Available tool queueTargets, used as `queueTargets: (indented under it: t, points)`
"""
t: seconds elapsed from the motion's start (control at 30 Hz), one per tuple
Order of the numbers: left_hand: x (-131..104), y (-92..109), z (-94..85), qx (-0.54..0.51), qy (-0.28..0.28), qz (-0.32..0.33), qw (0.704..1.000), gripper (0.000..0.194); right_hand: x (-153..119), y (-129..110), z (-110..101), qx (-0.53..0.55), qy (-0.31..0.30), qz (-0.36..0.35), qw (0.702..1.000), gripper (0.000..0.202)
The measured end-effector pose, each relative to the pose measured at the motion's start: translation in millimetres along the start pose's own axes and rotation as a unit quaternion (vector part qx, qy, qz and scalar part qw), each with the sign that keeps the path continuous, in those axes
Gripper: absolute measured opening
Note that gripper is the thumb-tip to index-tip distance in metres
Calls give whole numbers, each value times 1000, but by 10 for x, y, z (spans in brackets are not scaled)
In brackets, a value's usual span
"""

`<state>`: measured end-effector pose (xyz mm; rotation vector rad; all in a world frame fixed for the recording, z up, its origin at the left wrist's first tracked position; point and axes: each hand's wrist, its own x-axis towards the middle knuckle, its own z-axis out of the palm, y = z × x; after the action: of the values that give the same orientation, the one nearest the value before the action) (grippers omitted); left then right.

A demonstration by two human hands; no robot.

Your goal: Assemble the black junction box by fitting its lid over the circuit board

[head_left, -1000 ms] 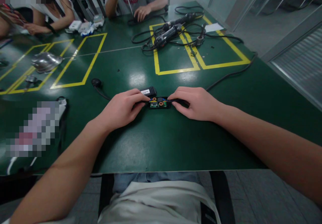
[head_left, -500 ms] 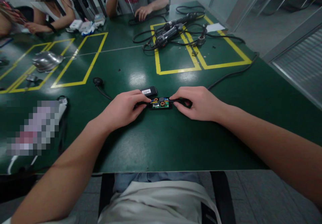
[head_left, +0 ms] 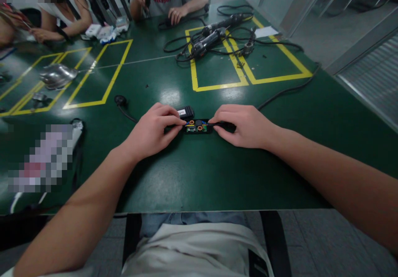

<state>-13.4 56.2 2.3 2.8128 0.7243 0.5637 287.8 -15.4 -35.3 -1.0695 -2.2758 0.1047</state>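
A small green circuit board (head_left: pixel 199 126) with copper coils and coloured wires sits in an open black plastic case on the table, between my hands. My left hand (head_left: pixel 156 128) is closed at the case's left end, thumb and index finger pinching a black cable that is mostly hidden by the fingers. At the right end, my right hand (head_left: pixel 241 125) pinches the other black cable (head_left: pixel 224 124) where it enters the case. Just behind lies a black case cover (head_left: pixel 185 112) with a white label, partly hidden by my left fingers.
A black plug (head_left: pixel 120 100) lies left of my hands. Electric screwdrivers (head_left: pixel 207 44) with tangled cords rest beyond, among yellow tape outlines. A shiny metal part (head_left: pixel 58 76) and a blurred-out object (head_left: pixel 46 156) are at left. A co-worker's hand (head_left: pixel 178 15) is across the table.
My left hand's fingers have lifted and shifted slightly, and the case has moved a little. Across the table, the co-worker's raised hand and its tool have changed position.
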Motion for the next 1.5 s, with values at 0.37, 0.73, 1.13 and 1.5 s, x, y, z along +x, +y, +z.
queueTargets:
  t: [0.37,0.73,1.13,1.5]
  points:
    - [57,-65,140,-46,10,-156,987,39,13,12,3,22,-4,5,1000,18]
    - [12,-167,120,-25,90,-212,973,28,26,-9,-21,23,-24,35,999,19]
    - [14,100,134,-101,-29,23,994,37,-9,1,-6,44,-24,79,996,63]
    - [27,109,182,-109,24,-20,994,39,8,-7,-9,32,-32,72,996,62]
